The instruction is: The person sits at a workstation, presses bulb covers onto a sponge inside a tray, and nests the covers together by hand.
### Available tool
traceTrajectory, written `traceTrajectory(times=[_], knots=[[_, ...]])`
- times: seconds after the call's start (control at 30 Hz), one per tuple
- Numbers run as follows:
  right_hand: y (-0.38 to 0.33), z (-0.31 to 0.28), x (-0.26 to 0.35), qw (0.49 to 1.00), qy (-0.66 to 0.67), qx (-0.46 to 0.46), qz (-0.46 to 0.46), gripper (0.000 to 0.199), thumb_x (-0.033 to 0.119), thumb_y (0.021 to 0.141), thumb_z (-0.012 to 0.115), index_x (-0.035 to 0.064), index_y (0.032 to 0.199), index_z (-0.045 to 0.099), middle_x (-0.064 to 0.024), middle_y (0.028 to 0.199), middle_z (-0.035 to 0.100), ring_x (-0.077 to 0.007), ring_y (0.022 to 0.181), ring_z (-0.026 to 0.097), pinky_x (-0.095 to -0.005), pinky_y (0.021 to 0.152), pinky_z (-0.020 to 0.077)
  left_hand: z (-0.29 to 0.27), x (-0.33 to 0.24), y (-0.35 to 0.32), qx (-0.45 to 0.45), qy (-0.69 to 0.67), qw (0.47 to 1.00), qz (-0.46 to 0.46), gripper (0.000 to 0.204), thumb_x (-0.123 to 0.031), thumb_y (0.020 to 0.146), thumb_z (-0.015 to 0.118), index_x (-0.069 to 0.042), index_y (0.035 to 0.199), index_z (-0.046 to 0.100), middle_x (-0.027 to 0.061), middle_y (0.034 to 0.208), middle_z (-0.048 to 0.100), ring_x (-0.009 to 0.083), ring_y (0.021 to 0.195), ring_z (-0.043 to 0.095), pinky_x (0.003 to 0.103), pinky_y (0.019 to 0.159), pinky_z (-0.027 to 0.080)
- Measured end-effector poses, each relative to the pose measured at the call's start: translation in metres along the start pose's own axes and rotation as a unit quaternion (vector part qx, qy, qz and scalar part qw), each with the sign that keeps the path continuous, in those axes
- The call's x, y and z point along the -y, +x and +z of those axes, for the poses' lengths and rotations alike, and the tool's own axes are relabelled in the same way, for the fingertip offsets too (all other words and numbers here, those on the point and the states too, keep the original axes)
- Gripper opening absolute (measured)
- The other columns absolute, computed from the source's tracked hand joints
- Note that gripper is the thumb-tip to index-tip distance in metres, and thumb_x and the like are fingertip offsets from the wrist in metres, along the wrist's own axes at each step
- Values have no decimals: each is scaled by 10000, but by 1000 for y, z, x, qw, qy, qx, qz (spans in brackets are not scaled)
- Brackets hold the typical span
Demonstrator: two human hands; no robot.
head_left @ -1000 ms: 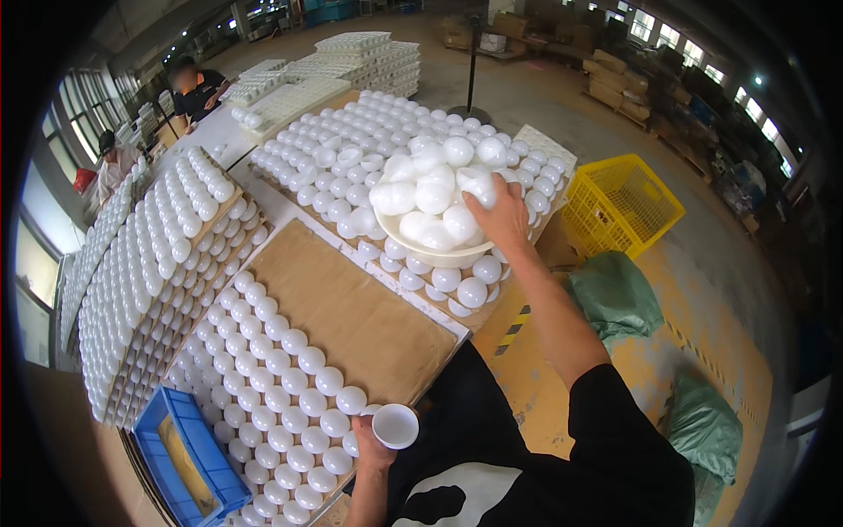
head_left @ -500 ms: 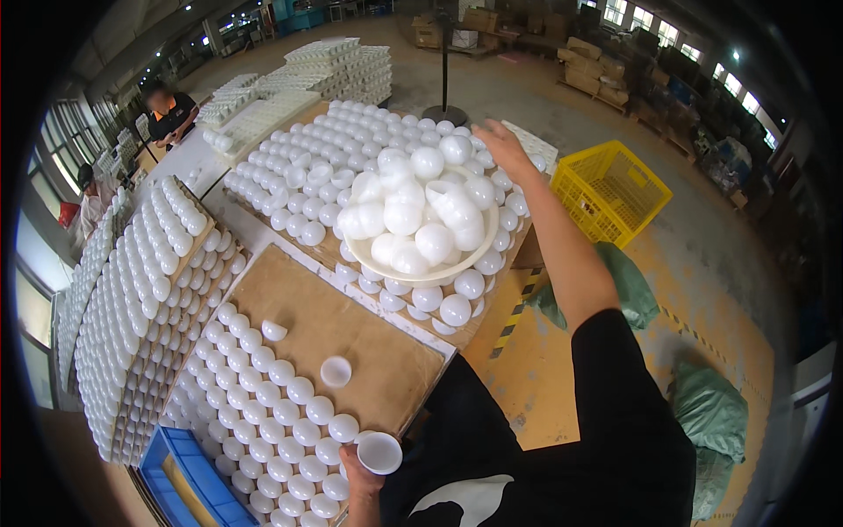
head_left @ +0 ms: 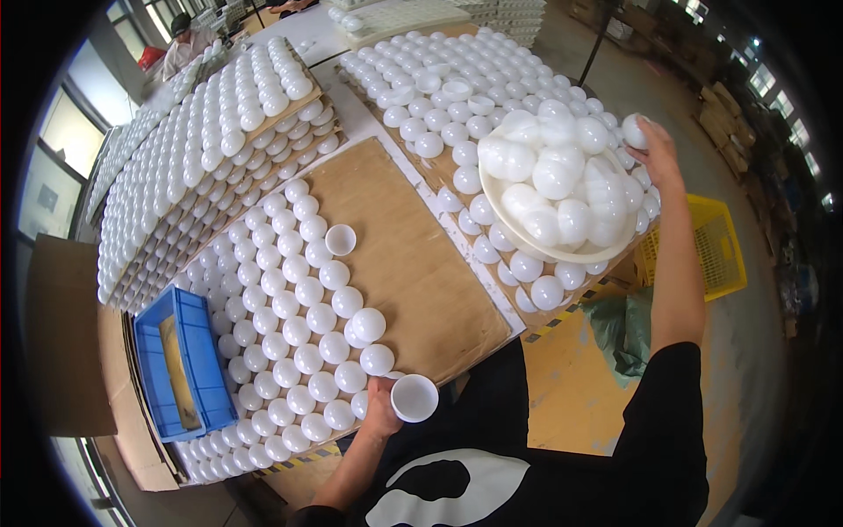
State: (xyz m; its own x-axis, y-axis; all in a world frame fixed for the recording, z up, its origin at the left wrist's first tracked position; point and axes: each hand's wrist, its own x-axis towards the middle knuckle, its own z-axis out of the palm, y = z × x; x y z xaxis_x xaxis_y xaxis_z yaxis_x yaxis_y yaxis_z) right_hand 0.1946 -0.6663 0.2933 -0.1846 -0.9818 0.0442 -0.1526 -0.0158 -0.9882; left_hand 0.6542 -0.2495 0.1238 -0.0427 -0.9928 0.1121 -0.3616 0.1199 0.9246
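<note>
My left hand (head_left: 383,407) grips a white bulb cover (head_left: 414,398), its round opening turned up, at the near edge of a brown board (head_left: 421,237). Beside it, rows of domed white covers (head_left: 307,359) fill the board's left part. One cover stands past the row ends with its opening up (head_left: 341,239). My right hand (head_left: 659,154) is raised at the right, fingers closed on another white bulb cover (head_left: 634,131). Just left of that hand sits a round cream basin (head_left: 527,248) heaped with covers (head_left: 562,171), some nested together, on top of further rows of covers.
A blue bin (head_left: 211,386) stands left of the rows. Stacked boards of covers (head_left: 211,140) rise at the far left, with a person (head_left: 184,44) beyond. A yellow crate (head_left: 707,250) and a green bag (head_left: 615,329) lie on the floor to the right. A dark pole (head_left: 599,44) stands behind.
The view has swung left. My right hand, which showed no cover, now has one in its fingers. Of two loose covers on the board, only one still stands apart. My left hand keeps its cover.
</note>
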Motion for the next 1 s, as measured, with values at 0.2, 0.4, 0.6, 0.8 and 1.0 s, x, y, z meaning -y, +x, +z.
traceTrajectory(times=[0.2, 0.4, 0.6, 0.8, 1.0], knots=[[-159, 56, 69, 966, -75, 69, -237, 393, 112, 834, 689, 24, 1193, 556, -51, 1073, 601, -146, 981, 584, -296, 833, 513, -19, -9, -20, -27, -54, 990, -127, 257, -149, 907, 485, 27, 837, 659, 45, 754, 655, 136, 721, 612, 333, 620, 502], [-377, 191, -7, 884, -89, 403, -221, 571, 288, 737, 843, 27, 1159, 559, -165, 1098, 611, -297, 1007, 622, -399, 874, 503, -8, -9, -37, -45, -138, 983, -115, 173, -69, 815, 523, 17, 818, 673, 101, 833, 668, 208, 777, 643, 366, 636, 516], [-462, 231, -49, 835, -124, 478, -242, 529, 333, 849, 733, 20, 1216, 514, -188, 1214, 543, -372, 1084, 584, -424, 942, 482, 0, 22, -82, -196, -379, 822, -378, 326, -30, 916, 315, 30, 1164, 517, 212, 1090, 607, 340, 998, 648, 491, 840, 558], [-499, 233, -69, 743, -48, 654, -133, 389, 272, 1004, 499, -8, 1273, 468, -203, 1216, 520, -366, 1114, 556, -406, 955, 448, -40, 17, -136, 38, -173, 892, -417, 296, -120, 895, 407, 52, 1035, 603, 193, 1083, 612, 310, 997, 611, 418, 836, 517], [-518, 251, -60, 719, -93, 675, -139, 394, 348, 967, 559, -4, 1142, 568, -200, 1164, 560, -380, 1079, 571, -439, 933, 455, -55, 23, -163, 118, 3, 953, -279, 269, -119, 818, 468, 73, 871, 648, 200, 994, 622, 265, 931, 580, 365, 805, 466]])
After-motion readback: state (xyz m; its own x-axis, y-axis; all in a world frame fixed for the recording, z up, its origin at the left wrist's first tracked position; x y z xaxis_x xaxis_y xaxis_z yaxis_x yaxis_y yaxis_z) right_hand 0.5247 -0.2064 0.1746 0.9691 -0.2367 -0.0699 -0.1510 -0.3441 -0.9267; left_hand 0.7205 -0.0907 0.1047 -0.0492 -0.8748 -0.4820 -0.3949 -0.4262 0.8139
